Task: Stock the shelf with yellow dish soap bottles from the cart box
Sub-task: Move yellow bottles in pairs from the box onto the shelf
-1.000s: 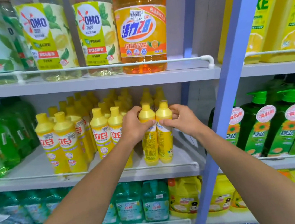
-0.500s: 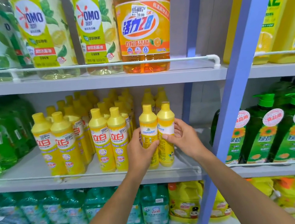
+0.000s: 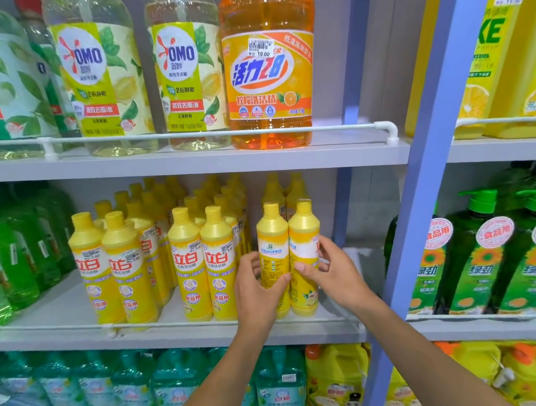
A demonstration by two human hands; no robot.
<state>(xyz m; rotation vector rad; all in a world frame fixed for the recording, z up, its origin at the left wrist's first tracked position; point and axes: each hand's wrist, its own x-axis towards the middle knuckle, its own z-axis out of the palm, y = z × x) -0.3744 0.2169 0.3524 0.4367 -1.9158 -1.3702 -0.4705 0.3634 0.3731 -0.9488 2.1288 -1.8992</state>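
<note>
Two bare forearms reach up from below.

Left hand (image 3: 256, 291): fingers and thumb wrapped around the lower body of the left yellow bottle (image 3: 273, 245).

Right hand (image 3: 331, 275): thumb in front, fingers behind, clamped on the right yellow bottle (image 3: 303, 242).

Both bottles stand upright, touching side by side, on the middle shelf (image 3: 54, 304) just behind its white rail (image 3: 140, 326). They are slim, glossy plastic cylinders with rounded shoulders and narrow yellow caps. Their fine-print labels face outward.

Beside and behind: rows of matching bottles (image 3: 188, 262), red-lettered fronts showing.

Above: a translucent orange jug (image 3: 269, 69), ribbed, on the upper shelf (image 3: 189, 168).
</note>
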